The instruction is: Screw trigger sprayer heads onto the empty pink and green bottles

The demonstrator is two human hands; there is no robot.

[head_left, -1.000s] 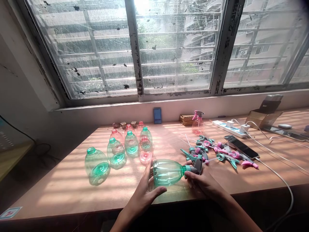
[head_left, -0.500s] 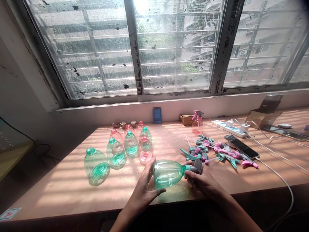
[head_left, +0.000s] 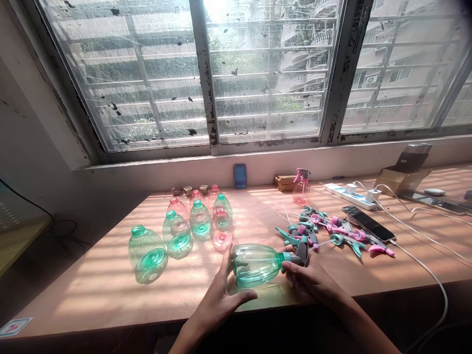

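A clear green spray bottle [head_left: 256,265] lies sideways in the air above the table's front edge, its base to the left. My left hand [head_left: 221,300] cups the base, the thumb slightly apart below it and the fingertips partly hidden behind the plastic. At the neck, my right hand [head_left: 308,278] grips the grey and teal spray head [head_left: 299,256], which sits on the bottle's mouth. A thin tube shows inside the bottle. Just beyond my right hand lies a pile of pink, teal and grey spray heads [head_left: 332,228].
Several open green bottles [head_left: 179,236] and pink bottles [head_left: 221,231] stand at the left. A pink spray bottle [head_left: 302,189] with its head on stands at the back, beside a brown box [head_left: 283,183]. A phone [head_left: 368,223], cables and a power strip [head_left: 350,195] occupy the right.
My left hand has loosened a little around the base, its thumb shifting down and away from the bottle. The right hand stays at the neck.
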